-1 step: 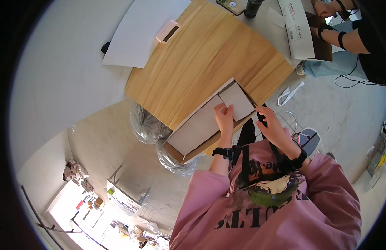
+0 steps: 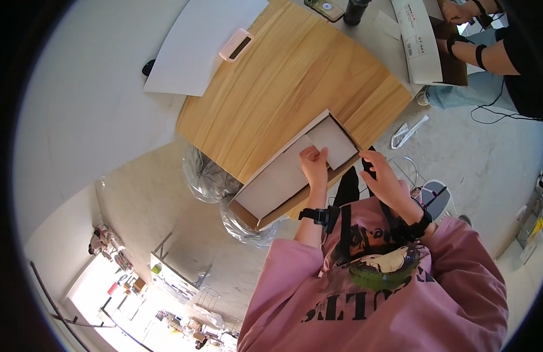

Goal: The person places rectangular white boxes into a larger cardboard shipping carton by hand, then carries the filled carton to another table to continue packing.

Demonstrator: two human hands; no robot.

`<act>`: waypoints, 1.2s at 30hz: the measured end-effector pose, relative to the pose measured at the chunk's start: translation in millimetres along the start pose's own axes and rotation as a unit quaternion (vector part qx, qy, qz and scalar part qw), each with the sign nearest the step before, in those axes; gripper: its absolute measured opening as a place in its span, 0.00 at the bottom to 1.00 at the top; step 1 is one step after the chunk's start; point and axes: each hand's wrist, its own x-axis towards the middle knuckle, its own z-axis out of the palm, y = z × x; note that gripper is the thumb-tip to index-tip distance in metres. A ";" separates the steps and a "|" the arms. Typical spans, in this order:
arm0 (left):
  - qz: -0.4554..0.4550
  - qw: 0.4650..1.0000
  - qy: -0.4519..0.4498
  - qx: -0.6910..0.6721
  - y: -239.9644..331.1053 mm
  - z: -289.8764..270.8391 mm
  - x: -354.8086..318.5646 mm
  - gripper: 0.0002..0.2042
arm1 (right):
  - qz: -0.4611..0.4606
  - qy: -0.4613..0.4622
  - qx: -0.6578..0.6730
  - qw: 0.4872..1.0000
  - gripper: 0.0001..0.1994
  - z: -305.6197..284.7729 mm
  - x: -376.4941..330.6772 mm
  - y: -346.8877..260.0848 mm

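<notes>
A long, shallow cardboard box (image 2: 243, 216) with its top open lies slantwise along the near edge of the wooden table. Two pale flat cardboard pieces fill it: a longer panel (image 2: 274, 183) on the left and a shorter panel (image 2: 333, 141) on the right, meeting at a seam. My left hand (image 2: 314, 167) is inside the box with its fingers bent together at that seam, pinching the longer panel's edge; the fingertips are partly hidden. At the box's right corner is my right hand (image 2: 382, 176), fingers loosely curved and apart, fingertips at the rim, nothing held.
A pink-white device (image 2: 236, 45) and a large white sheet (image 2: 195, 50) lie at the table's far left. Beyond stand a dark cylinder (image 2: 356, 10) and a phone (image 2: 325, 8). Far right, another person's hands work at a white box (image 2: 421, 47). Clear plastic bags (image 2: 207, 173) sit beside the table.
My left hand has shifted very slightly left, and the dark gap at the seam between the panels looks narrower. My right hand and the box stay in place.
</notes>
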 end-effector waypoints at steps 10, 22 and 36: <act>0.169 0.943 0.099 0.270 7.9 14.6 -5.5 0.16 | -0.034 -0.001 -0.065 0.997 0.20 -2.1 -3.7 7.4; 0.160 0.925 0.054 0.340 15.0 9.7 -15.2 0.16 | -0.005 -0.046 -0.054 0.997 0.20 -5.1 -11.3 2.4; 0.265 0.860 0.155 0.407 -36.9 -111.5 -46.5 0.23 | -0.308 -0.116 -0.287 0.900 0.18 51.2 47.9 -6.8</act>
